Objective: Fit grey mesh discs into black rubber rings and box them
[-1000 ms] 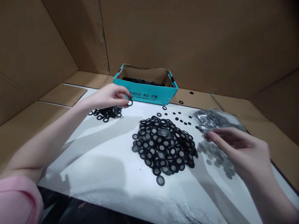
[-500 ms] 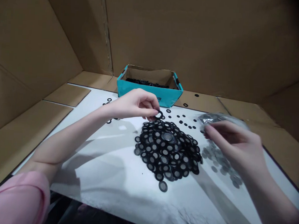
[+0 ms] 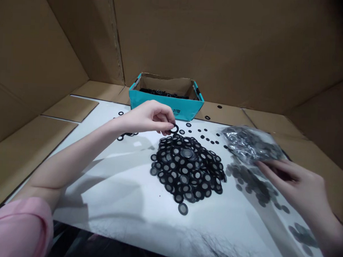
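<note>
Between thumb and fingers, my left hand [image 3: 156, 118] pinches a black ring [image 3: 175, 129] above the far edge of a heap. That heap [image 3: 187, 167] is made of many flat black rings with grey centres, and a clear round piece [image 3: 187, 153] rests on top. My right hand [image 3: 296, 183] is at the near edge of a clear plastic bag [image 3: 247, 143] with dark contents. Its thumb and forefinger are close together, and whatever they hold, if anything, cannot be made out. Below it, loose translucent grey discs [image 3: 259, 189] are spread on the white surface.
A blue-sided cardboard box [image 3: 167, 103] with black rings inside stands at the back. Small black discs [image 3: 207, 139] are scattered behind the heap, more rings [image 3: 120, 137] beyond my left forearm. Cardboard walls [image 3: 209, 43] surround the white tabletop [image 3: 105, 201].
My right hand has moved right and nearer to me, uncovering more of the plastic bag. My left hand still holds the black ring in nearly the same spot; the view has shifted slightly.
</note>
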Action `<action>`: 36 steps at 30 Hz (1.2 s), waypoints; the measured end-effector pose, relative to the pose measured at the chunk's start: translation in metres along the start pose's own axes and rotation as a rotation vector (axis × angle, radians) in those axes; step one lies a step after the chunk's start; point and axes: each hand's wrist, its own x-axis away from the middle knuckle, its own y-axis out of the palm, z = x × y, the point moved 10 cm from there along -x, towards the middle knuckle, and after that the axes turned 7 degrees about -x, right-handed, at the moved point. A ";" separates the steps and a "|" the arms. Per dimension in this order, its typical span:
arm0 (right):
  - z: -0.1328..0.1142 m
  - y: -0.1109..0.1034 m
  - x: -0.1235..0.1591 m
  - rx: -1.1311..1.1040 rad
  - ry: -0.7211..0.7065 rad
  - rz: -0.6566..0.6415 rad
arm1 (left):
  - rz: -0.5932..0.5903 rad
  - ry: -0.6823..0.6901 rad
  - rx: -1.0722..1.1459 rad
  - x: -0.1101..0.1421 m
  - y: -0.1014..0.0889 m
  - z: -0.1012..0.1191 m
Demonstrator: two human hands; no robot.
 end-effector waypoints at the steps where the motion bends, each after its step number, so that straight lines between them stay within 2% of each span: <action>1: -0.003 0.002 0.000 0.011 -0.019 -0.019 | -0.002 0.000 0.001 0.000 0.000 0.000; 7: -0.008 0.002 0.002 0.037 -0.069 -0.024 | -0.024 0.007 0.008 0.000 0.001 -0.002; 10: -0.010 0.006 0.003 -0.078 0.023 -0.057 | -0.027 -0.006 0.047 -0.001 0.003 -0.005; 12: -0.022 0.009 0.003 -0.216 0.092 -0.059 | -0.044 -0.008 0.088 -0.002 0.007 -0.006; 14: -0.054 0.016 0.002 -0.365 0.065 -0.077 | -0.079 -0.009 0.137 -0.003 0.015 -0.006; 15: -0.078 0.018 0.001 -0.435 -0.011 -0.081 | -0.101 -0.011 0.166 -0.002 0.019 -0.006; 17: -0.130 0.030 0.000 -0.532 -0.178 -0.170 | -0.138 -0.028 0.231 -0.001 0.027 -0.005; 19: -0.171 0.037 -0.001 -0.582 -0.298 -0.170 | -0.159 -0.046 0.292 0.002 0.032 -0.004; 21: -0.200 0.043 -0.002 -0.644 -0.381 -0.169 | -0.165 -0.041 0.329 0.005 0.034 0.000; 23: -0.216 0.047 -0.005 -0.674 -0.429 -0.157 | -0.171 -0.020 0.359 0.008 0.033 0.005; 29: -0.224 0.051 -0.017 -0.682 -0.470 -0.088 | -0.135 0.003 0.433 0.011 0.022 0.011; 36: -0.234 0.067 -0.019 -0.727 -0.525 -0.187 | -0.119 -0.013 0.491 0.008 0.020 0.006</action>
